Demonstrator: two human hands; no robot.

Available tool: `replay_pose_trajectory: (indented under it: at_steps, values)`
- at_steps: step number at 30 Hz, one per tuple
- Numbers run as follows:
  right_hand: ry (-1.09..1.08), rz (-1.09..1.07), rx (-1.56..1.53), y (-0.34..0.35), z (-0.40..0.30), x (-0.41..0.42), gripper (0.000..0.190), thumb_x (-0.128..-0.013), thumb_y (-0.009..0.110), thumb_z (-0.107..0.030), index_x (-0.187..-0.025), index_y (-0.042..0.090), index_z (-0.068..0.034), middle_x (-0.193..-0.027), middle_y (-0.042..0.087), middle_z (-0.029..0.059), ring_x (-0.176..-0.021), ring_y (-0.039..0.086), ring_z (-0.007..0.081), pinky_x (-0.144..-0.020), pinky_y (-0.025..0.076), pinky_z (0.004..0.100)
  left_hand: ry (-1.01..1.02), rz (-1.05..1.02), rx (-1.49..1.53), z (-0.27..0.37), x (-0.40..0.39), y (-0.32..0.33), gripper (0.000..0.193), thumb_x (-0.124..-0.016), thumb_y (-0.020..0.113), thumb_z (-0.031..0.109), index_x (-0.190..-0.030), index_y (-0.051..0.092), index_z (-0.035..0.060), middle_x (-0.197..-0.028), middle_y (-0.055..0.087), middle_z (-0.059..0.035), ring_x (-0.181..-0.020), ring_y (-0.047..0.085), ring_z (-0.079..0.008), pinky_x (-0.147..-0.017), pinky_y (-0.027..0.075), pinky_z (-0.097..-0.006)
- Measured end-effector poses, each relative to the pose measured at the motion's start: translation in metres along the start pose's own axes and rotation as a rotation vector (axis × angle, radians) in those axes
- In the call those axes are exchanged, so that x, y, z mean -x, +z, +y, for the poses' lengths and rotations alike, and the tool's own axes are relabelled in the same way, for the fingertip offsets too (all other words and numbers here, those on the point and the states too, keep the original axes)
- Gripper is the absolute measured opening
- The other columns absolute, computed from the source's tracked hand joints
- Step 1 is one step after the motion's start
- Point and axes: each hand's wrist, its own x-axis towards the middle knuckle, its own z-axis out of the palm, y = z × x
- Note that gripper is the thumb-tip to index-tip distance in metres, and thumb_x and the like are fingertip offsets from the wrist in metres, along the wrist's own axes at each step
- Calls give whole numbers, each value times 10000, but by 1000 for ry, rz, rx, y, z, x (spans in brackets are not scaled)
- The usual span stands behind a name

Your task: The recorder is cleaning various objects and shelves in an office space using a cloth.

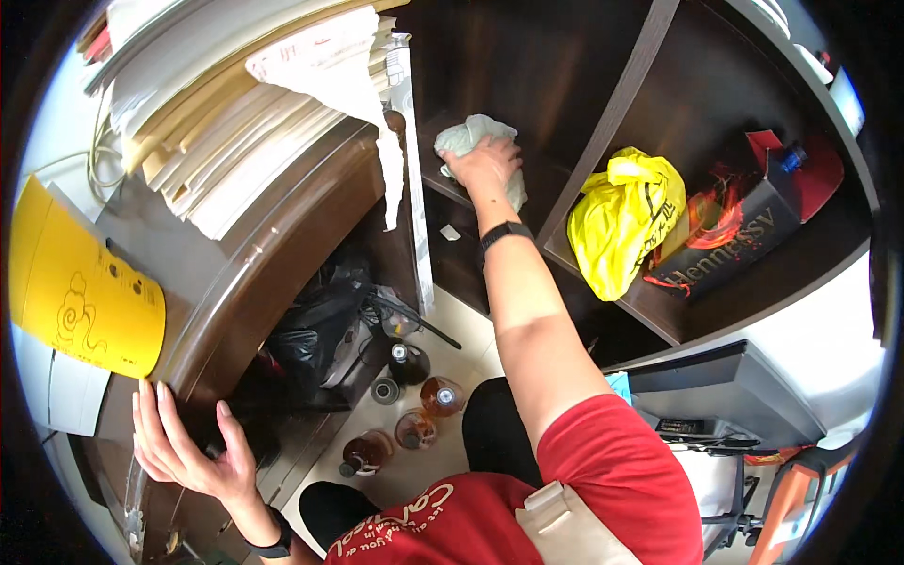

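My right hand [487, 161] presses a crumpled pale cloth [472, 134] onto a dark wooden shelf [439, 176], fingers spread over it. Below that shelf lies a small white scrap [449, 232]. At the lower left my left hand [194, 448] is held with its fingers apart and nothing in them. Its fingertips come close to the base of a yellow tub [92, 296] at the brown desk edge [240, 275]; whether they touch I cannot tell.
A yellow plastic bag [621, 226] and a black Hennessy box [734, 219] occupy the right compartment. Piled papers and folders [233, 134] overhang the desk, with a torn sheet [390, 169] dangling. Several bottles [441, 397] stand on the floor near black bags [318, 325]. A monitor [720, 395] is right.
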Motion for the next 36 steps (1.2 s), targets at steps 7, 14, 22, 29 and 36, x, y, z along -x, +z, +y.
replay_pose_trajectory:
  at_steps: [7, 14, 22, 29, 36]
  values:
    - [-230, -171, -46, 12, -17, -36, 726, -790, 531, -518, -1390, 386, -136, -1484, 244, 146, -1379, 171, 342, -1102, 134, 503, 57, 26, -2, 0, 2, 2, 519, -827, 609, 322, -1262, 521, 53, -1297, 522, -104, -1199, 472, -266, -1023, 255, -407]
    - [-521, -226, -81, 6, 0, 11, 505, -788, 494, -263, -1284, 527, -168, -1442, 343, 81, -1336, 265, 274, -1097, 163, 494, 32, 21, 6, 3, 0, 10, 515, -821, 636, 326, -1252, 537, 61, -1290, 530, -88, -1190, 480, -253, -1009, 276, -388]
    - [133, -139, 43, -30, 45, 36, 629, -840, 472, -340, -1371, 356, -23, -1467, 245, 197, -1350, 209, 378, -1065, 176, 543, 40, 36, -27, -2, 3, 7, 498, -829, 616, 325, -1240, 543, 52, -1275, 543, -100, -1177, 492, -269, -997, 287, -392]
    - [96, -7, 76, 10, -6, -17, 715, -836, 466, -442, -1376, 340, 9, -1455, 263, 221, -1360, 173, 388, -1083, 145, 506, 36, 29, -45, 1, 1, 6, 501, -833, 597, 328, -1236, 538, 36, -1263, 546, -128, -1172, 494, -286, -1005, 275, -415]
    - [-395, -72, -50, 33, -38, -44, 460, -834, 507, -345, -1262, 543, -180, -1408, 385, 83, -1324, 277, 276, -1068, 200, 482, 65, 43, -66, 0, 1, 6, 528, -821, 625, 319, -1253, 528, 30, -1282, 532, -114, -1173, 489, -276, -1008, 291, -407]
